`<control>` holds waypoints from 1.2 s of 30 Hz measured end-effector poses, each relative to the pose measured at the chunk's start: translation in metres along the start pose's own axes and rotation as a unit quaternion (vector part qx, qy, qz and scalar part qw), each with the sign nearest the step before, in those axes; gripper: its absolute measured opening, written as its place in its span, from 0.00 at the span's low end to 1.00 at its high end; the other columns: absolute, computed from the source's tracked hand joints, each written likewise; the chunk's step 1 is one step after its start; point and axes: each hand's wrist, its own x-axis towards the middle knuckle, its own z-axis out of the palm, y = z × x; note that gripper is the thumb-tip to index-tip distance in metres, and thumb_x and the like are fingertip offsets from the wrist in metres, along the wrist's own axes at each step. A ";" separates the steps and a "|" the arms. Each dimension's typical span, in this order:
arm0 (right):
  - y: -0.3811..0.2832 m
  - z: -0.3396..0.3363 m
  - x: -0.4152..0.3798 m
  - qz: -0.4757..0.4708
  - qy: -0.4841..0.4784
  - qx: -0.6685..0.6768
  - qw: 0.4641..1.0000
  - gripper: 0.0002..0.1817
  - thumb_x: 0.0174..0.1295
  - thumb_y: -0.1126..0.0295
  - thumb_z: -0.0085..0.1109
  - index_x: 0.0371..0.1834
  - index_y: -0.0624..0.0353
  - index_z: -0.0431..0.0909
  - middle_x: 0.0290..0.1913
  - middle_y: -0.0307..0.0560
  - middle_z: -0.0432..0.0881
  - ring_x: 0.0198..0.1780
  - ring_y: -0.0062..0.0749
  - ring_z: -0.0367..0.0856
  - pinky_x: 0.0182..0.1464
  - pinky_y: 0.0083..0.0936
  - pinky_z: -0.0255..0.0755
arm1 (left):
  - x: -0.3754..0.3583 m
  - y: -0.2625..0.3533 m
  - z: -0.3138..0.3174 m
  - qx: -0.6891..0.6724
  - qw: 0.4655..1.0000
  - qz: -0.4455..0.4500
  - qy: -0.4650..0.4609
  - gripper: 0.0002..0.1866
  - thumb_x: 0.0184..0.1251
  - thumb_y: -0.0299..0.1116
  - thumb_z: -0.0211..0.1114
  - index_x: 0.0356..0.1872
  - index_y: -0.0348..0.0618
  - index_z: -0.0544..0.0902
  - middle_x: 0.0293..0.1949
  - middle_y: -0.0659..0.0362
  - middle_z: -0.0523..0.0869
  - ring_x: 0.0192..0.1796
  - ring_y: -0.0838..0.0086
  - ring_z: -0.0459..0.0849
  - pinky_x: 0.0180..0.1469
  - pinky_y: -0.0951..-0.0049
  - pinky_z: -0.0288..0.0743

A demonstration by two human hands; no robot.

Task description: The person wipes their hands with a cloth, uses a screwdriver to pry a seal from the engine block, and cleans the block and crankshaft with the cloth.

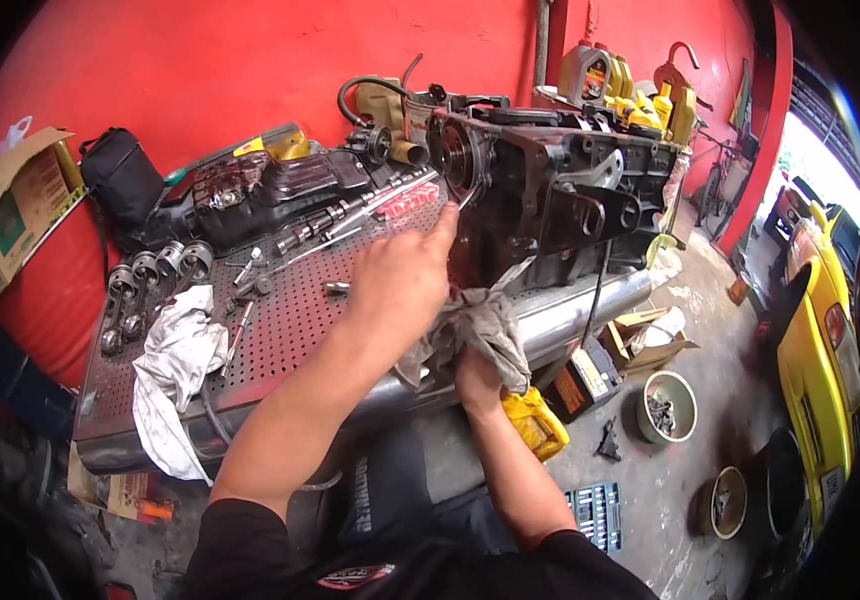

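Engine block (540, 160): stands at the right-hand end of the perforated worktop (300, 290), round front opening (457, 155) facing the left side. Looks heavy, hard and stiff, probably too much for one hand. Likely calls for a hold low down on solid metal at both ends, clear of the round front opening and the jutting bracket (575, 222). May feel slippery wherever oily, with edges apt to scrape skin. Left grip (400, 285): reaches to the front of the engine block, index finger (438, 235) stretched out, tip at or very near the metal. Cannot tell touch from near-touch, nor the spacing of the other fingers, nor any small thing between them. Right grip (477, 380): clamped on a grey rag (490, 335) just below the engine block, fingers mostly hidden in folds. Seems light and limp, easily bunched. Farther left on the worktop: pistons (170, 258) and a white cloth (185, 350), draped over the near edge.
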 end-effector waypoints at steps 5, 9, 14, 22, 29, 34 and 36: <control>0.021 -0.001 0.001 -0.087 0.000 -0.057 0.995 0.16 0.69 0.70 0.51 0.54 0.60 0.84 0.54 0.52 0.84 0.59 0.49 0.79 0.65 0.44 0.69 | 0.024 0.013 0.006 0.060 0.997 -0.021 -0.038 0.26 0.65 0.27 0.57 0.65 0.36 0.77 0.29 0.46 0.88 0.34 0.52 0.90 0.38 0.52 0.84; 0.026 0.002 -0.004 -0.075 0.012 -0.022 0.997 0.18 0.65 0.69 0.56 0.56 0.58 0.84 0.58 0.57 0.83 0.64 0.56 0.77 0.69 0.48 0.66 | 0.041 0.042 -0.030 0.152 0.981 -0.052 -0.107 0.17 0.67 0.29 0.57 0.54 0.36 0.84 0.29 0.50 0.89 0.36 0.55 0.91 0.37 0.56 0.85; 0.028 -0.002 -0.001 -0.122 0.013 -0.030 0.992 0.21 0.61 0.70 0.60 0.59 0.59 0.82 0.59 0.59 0.82 0.64 0.63 0.76 0.70 0.51 0.65 | 0.049 0.069 -0.027 0.269 0.962 0.012 -0.038 0.16 0.72 0.32 0.57 0.26 0.41 0.88 0.21 0.51 0.87 0.26 0.57 0.89 0.29 0.60 0.84; 0.021 -0.003 0.009 -0.028 -0.038 0.137 0.989 0.11 0.68 0.75 0.57 0.50 0.60 0.84 0.52 0.50 0.86 0.57 0.46 0.81 0.63 0.41 0.71 | -0.059 0.047 -0.044 0.207 0.970 -0.130 -0.007 0.29 0.59 0.28 0.62 0.65 0.55 0.80 0.28 0.54 0.83 0.31 0.56 0.86 0.35 0.54 0.80; 0.018 -0.018 -0.001 -0.031 -0.133 0.130 0.982 0.13 0.72 0.72 0.51 0.52 0.66 0.83 0.54 0.50 0.84 0.60 0.37 0.79 0.66 0.34 0.69 | -0.144 0.071 -0.022 0.113 0.990 -0.073 -0.039 0.30 0.57 0.26 0.64 0.65 0.54 0.81 0.28 0.56 0.78 0.31 0.62 0.84 0.33 0.60 0.80; -0.003 -0.086 0.008 0.024 -0.085 -0.001 0.996 0.16 0.69 0.75 0.50 0.57 0.62 0.82 0.55 0.52 0.84 0.60 0.45 0.80 0.66 0.38 0.70 | -0.157 0.058 -0.024 -0.025 0.999 -0.034 -0.019 0.32 0.54 0.24 0.66 0.66 0.54 0.81 0.25 0.57 0.76 0.26 0.64 0.81 0.31 0.63 0.79; 0.011 -0.109 0.008 0.014 -0.034 -0.074 0.997 0.14 0.68 0.76 0.51 0.53 0.65 0.82 0.51 0.53 0.84 0.57 0.45 0.80 0.63 0.39 0.72 | -0.153 0.046 -0.021 0.001 0.997 -0.070 0.016 0.33 0.54 0.24 0.66 0.66 0.53 0.81 0.24 0.58 0.75 0.25 0.64 0.81 0.31 0.64 0.78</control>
